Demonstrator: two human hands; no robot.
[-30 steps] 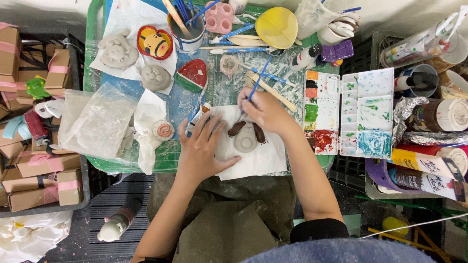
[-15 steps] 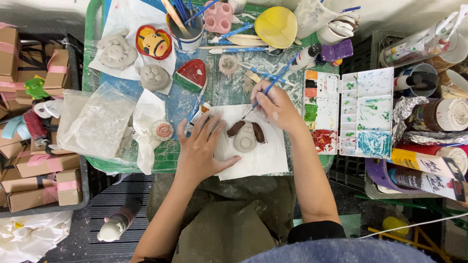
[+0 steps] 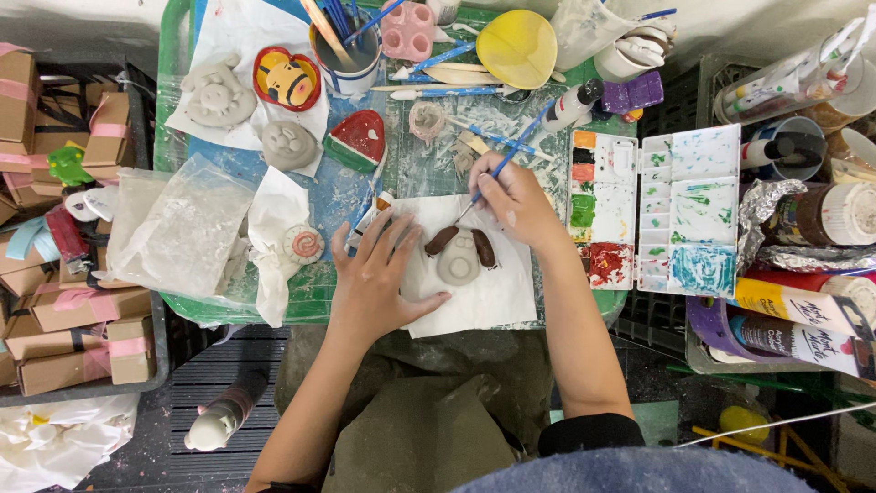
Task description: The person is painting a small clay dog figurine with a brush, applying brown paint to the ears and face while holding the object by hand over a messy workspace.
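— Right hand (image 3: 506,196) pinches a blue-handled brush (image 3: 511,157), tip near the grey clay animal face (image 3: 459,258) on the white paper sheet (image 3: 474,292); left hand (image 3: 379,278) lies open, fingers spread, pinning the paper just left of it.

— The stage?

— Painting the piece, apparently; brown ears done, the face calls for careful strokes. Green tray table (image 3: 173,119) beneath; paint palettes (image 3: 657,210) right of the paper.

Just one view here, a head-worn camera looking pretty much straight down over the person's own arms at the green desk (image 3: 173,110). It sits fairly close, so the desk fills the upper frame, the lap the bottom, and boxes and paint tubes crowd both edges.
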